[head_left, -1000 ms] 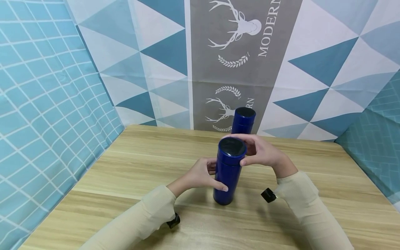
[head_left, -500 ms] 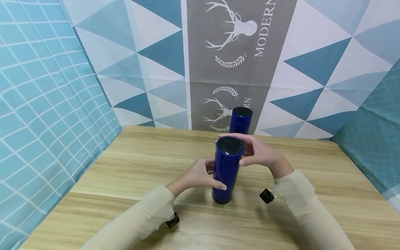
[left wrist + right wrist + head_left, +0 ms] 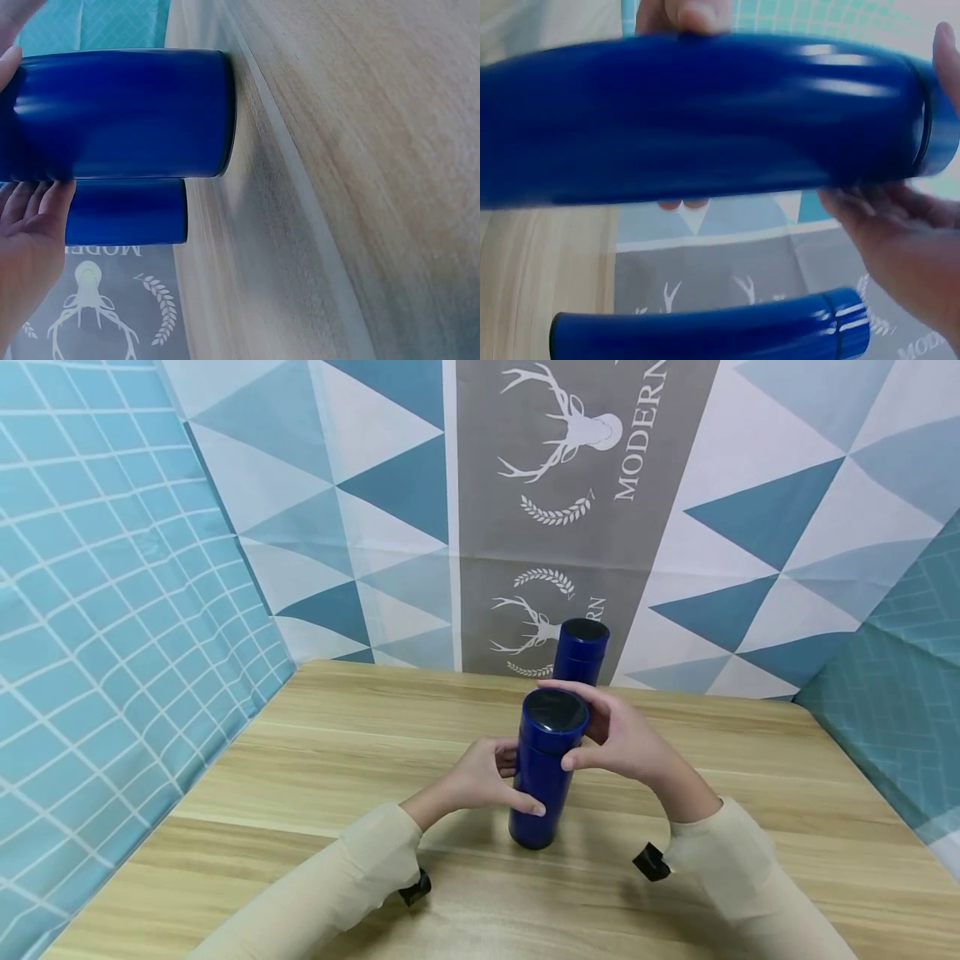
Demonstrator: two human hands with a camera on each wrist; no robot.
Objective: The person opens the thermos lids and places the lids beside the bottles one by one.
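A tall blue thermos flask (image 3: 542, 781) with a dark glossy top stands roughly upright in front of me, leaning slightly in the head view. My left hand (image 3: 472, 777) grips its body, the thumb lying across the near side and the fingers reaching round behind. Higher up, my right hand (image 3: 628, 739) holds the lid (image 3: 553, 714), its thumb near the seam under the lid. The right wrist view shows the right hand (image 3: 911, 247) curled around the lid end of the flask (image 3: 705, 120). Whether the flask's base touches the table cannot be told.
A second blue flask (image 3: 582, 653) stands behind, near the table's back edge, partly hidden by the right hand. The wooden table (image 3: 315, 777) runs to a patterned cloth wall (image 3: 390, 552) at the back. A blue tiled-pattern sheet (image 3: 112, 610) hangs at the left.
My right hand has turned a little at the lid: its thumb has slid left and down, and the wrist has dropped toward me. The left hand keeps its hold in nearly the same place.
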